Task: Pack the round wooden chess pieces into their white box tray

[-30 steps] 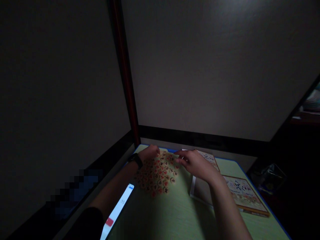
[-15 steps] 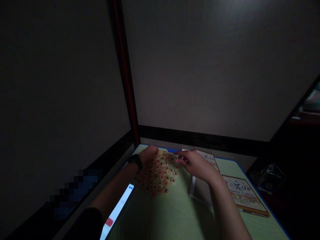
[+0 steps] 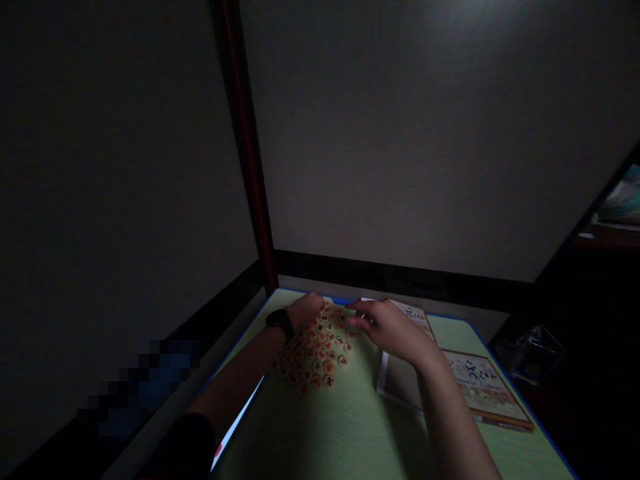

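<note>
Round wooden pieces (image 3: pixel 320 353) with red and black characters lie spread on the light green table (image 3: pixel 350 427). At the far edge of the pieces is my left hand (image 3: pixel 307 309), with a black band on its wrist. Its fingers curl down out of sight, so what they hold, if anything, is hidden. To the right, my right hand (image 3: pixel 383 322) hovers just beside the pieces, thumb and fingers apart, with nothing between them. Under and beyond my right forearm sits an open box (image 3: pixel 399 383).
A printed box lid (image 3: pixel 483 390) lies on the right of the table, another printed panel (image 3: pixel 417 317) behind my right hand. A lit phone (image 3: pixel 240 420) is partly behind my left forearm. Walls border the table; a clear bag (image 3: pixel 537 353) stands beyond its right side.
My left hand and forearm have moved right along the far edge of the pieces, and the forearm now covers more of the phone. My right hand has hardly moved.
</note>
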Available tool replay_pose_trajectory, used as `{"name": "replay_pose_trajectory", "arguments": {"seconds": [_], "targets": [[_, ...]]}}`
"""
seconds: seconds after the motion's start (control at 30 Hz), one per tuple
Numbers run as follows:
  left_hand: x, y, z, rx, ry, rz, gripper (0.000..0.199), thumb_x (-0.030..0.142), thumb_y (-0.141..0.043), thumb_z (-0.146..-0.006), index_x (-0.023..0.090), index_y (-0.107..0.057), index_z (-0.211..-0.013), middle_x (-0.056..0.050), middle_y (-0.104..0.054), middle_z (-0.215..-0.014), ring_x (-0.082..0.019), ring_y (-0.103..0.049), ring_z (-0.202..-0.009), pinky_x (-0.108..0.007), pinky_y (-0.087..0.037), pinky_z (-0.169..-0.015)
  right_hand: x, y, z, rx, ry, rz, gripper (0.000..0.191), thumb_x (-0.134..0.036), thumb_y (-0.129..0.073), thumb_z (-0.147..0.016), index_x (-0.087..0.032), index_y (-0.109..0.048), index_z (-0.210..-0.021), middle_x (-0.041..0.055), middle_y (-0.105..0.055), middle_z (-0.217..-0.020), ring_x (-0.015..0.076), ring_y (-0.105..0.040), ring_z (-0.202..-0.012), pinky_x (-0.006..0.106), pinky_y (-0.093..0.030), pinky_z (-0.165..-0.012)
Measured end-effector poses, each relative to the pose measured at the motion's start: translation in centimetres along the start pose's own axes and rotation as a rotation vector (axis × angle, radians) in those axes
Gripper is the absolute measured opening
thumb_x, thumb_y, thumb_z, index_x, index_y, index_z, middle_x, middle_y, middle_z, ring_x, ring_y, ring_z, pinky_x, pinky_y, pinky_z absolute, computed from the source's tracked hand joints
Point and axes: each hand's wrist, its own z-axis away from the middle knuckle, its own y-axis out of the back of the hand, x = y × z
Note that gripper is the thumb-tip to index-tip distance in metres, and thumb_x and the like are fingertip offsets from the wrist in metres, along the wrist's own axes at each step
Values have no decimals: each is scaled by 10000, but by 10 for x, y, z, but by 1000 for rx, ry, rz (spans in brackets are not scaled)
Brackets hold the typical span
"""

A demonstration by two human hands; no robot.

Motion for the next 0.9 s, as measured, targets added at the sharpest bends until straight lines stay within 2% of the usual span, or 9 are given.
{"name": "replay_pose_trajectory", "arguments": {"seconds": [0.27, 0.43, 0.57, 0.77, 0.9], "targets": [[-6, 2, -5, 45, 4, 47, 307, 59, -481, -798, 157, -719, -965, -71, -742, -926, -176, -667, -869, -241, -493, -799, -2, 1, 0, -6, -5, 9, 223, -220, -553, -901, -193, -744, -1012, 93, -758, -892, 201, -679, -780, 296, -440, -687], [-6, 2, -9, 16, -26, 72, 260, 68, -510, -761, 153, -749, -819, -59, -748, -835, -166, -664, -781, -222, -495, -753, -2, 1, 0, -10, -7, 4, 227, -199, -546, -901, -203, -748, -1003, 93, -760, -918, 203, -684, -798, 294, -449, -703], [-6, 2, -7, 38, -35, 75, 280, 64, -524, -752, 170, -764, -848, -61, -760, -875, -168, -670, -823, -224, -492, -778, -2, 1, 0, -5, -14, 26, 232, -216, -546, -903, -199, -749, -1016, 98, -758, -901, 207, -681, -787, 301, -449, -698], [-11, 6, -6, 66, 8, 64, 244, 88, -540, -783, 162, -767, -834, -64, -746, -786, -170, -668, -767, -231, -493, -767, -3, 2, 1, -9, -12, 5, 248, -223, -547, -908, -200, -741, -1061, 101, -761, -919, 208, -680, -791, 302, -449, -709], [-18, 9, -8, 104, 79, 32, 292, 110, -493, -846, 143, -750, -980, -106, -746, -963, -198, -671, -923, -260, -492, -841, -3, 1, 1, -12, -24, 9, 247, -237, -555, -910, -189, -737, -1070, 102, -756, -882, 206, -665, -745, 297, -435, -673]]}}
